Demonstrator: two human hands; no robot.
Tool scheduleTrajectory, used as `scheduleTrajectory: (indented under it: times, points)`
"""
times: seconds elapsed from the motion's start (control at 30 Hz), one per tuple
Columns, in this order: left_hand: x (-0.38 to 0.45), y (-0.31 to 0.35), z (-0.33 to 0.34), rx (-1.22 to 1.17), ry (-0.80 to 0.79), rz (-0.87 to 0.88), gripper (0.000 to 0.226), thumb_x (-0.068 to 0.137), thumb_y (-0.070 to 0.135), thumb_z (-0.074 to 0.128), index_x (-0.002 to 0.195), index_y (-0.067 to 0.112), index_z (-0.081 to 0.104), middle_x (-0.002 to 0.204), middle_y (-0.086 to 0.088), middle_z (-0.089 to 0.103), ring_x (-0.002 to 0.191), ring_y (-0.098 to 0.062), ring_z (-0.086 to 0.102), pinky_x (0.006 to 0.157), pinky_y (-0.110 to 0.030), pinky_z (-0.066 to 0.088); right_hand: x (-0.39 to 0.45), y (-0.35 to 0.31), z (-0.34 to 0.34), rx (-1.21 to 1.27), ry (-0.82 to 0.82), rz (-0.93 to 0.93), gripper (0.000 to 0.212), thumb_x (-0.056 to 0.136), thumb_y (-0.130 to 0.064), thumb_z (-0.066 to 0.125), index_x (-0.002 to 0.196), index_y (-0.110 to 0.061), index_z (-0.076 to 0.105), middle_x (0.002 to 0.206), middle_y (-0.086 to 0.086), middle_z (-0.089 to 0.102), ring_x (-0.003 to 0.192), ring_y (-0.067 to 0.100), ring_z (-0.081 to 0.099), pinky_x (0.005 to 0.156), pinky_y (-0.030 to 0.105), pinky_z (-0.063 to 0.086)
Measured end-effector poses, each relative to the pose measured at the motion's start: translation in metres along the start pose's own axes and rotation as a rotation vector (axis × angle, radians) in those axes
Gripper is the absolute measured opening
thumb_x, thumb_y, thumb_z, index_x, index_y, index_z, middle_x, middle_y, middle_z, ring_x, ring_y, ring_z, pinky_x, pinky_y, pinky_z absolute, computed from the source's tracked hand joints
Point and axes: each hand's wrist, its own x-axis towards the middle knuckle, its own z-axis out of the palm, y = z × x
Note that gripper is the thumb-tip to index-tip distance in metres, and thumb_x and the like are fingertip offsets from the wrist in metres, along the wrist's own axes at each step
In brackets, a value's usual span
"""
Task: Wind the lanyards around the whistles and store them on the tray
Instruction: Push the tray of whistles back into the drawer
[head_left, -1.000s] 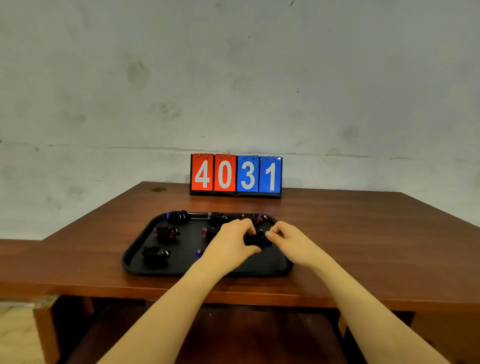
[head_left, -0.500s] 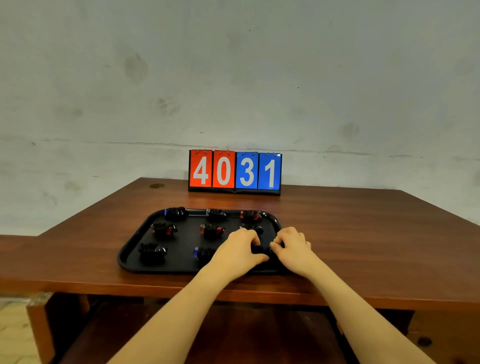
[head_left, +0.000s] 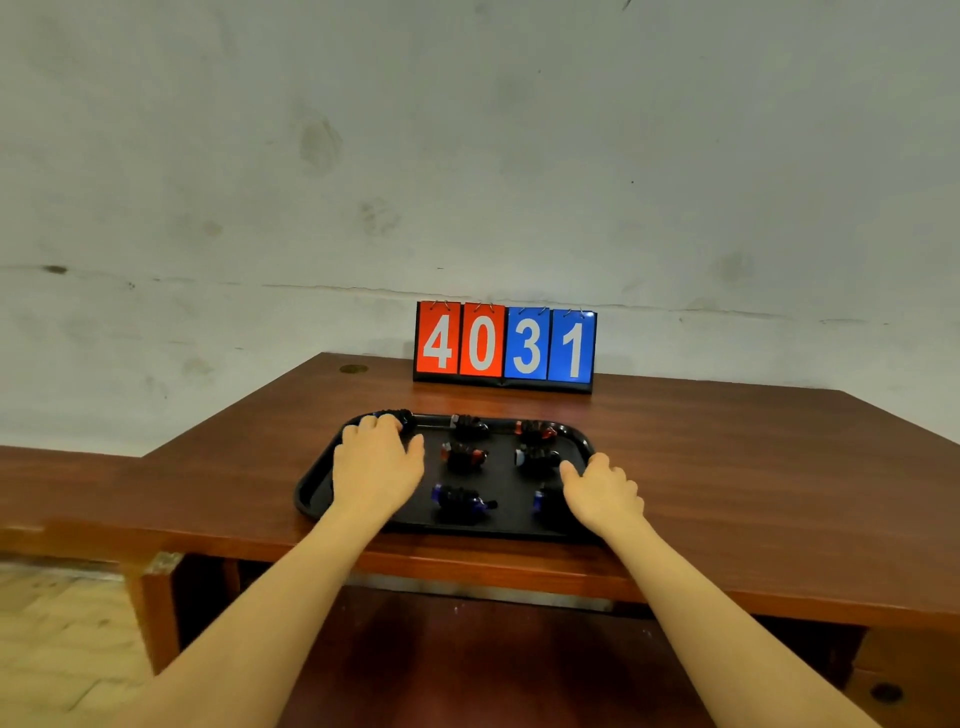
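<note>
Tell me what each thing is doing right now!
Left hand: flat and open over the tray's left side.
Right hand: relaxed at the tray's right edge, holding nothing.
Whistles: wound in their lanyards, lying on the tray.
Tray: on the table.
Scoreboard: upright, showing 4031.

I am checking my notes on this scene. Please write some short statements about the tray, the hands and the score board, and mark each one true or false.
1. The tray is black and lies on the wooden table. True.
2. The score board shows 4031. True.
3. The right hand holds a whistle up in the air. False: it is low, at the tray's right edge, and no whistle shows in it.
4. The wound whistles, such as the blue one, lie on the table beside the tray. False: they lie on the tray.
5. The left hand is over the tray's left part. True.
</note>
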Motion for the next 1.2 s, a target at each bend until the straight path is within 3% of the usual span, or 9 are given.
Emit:
scheduleTrajectory:
  times: [0.2, 0.57, 0.7, 1.0, 1.2]
  points:
    - [0.013, -0.042, -0.006, 0.173, -0.190, -0.205, 0.050, 0.093, 0.048, 0.038, 0.124, 0.010, 0.048, 0.131, -0.017, 0.046, 0.122, -0.036, 0.039, 0.099, -0.043, 0.034, 0.004, -0.003, 0.002, -0.059, 0.036, 0.027, 0.055, 0.097, -0.045, 0.031, 0.135, -0.005, 0.034, 0.137, 0.021, 0.041, 0.126, 0.038, 0.036, 0.102, 0.044, 0.031]
    - [0.029, -0.053, 0.003, 0.252, -0.289, -0.265, 0.056, 0.092, 0.057, 0.029, 0.130, 0.020, 0.043, 0.132, -0.021, 0.045, 0.123, -0.040, 0.037, 0.103, -0.045, 0.028, 0.016, -0.004, 0.008, -0.053, 0.088, 0.029, 0.051, 0.096, -0.045, 0.031, 0.129, -0.007, 0.043, 0.134, 0.020, 0.043, 0.123, 0.038, 0.037, 0.100, 0.044, 0.032]
    - [0.035, -0.053, 0.010, 0.190, -0.259, -0.310, 0.062, 0.090, 0.062, 0.028, 0.139, 0.025, 0.032, 0.138, -0.024, 0.036, 0.127, -0.042, 0.030, 0.105, -0.049, 0.023, 0.029, -0.007, 0.012, -0.057, 0.106, 0.036, 0.048, 0.096, -0.042, 0.031, 0.125, -0.007, 0.046, 0.132, 0.020, 0.045, 0.121, 0.038, 0.038, 0.098, 0.044, 0.033]
    - [0.064, -0.059, 0.026, 0.138, -0.238, -0.389, 0.073, 0.086, 0.066, 0.032, 0.132, 0.010, 0.039, 0.135, -0.026, 0.035, 0.126, -0.043, 0.030, 0.105, -0.050, 0.022, 0.053, -0.017, 0.020, 0.001, 0.143, 0.078, 0.044, 0.096, -0.035, 0.036, 0.117, 0.001, 0.049, 0.124, 0.022, 0.050, 0.116, 0.037, 0.041, 0.094, 0.041, 0.036]
    - [0.073, -0.062, 0.020, 0.094, -0.289, -0.445, 0.078, 0.087, 0.061, 0.037, 0.138, 0.002, 0.030, 0.141, -0.027, 0.027, 0.130, -0.043, 0.024, 0.108, -0.050, 0.018, 0.050, -0.030, 0.014, -0.006, 0.095, 0.133, 0.042, 0.096, -0.031, 0.037, 0.117, 0.003, 0.050, 0.124, 0.023, 0.049, 0.116, 0.039, 0.040, 0.095, 0.042, 0.035]
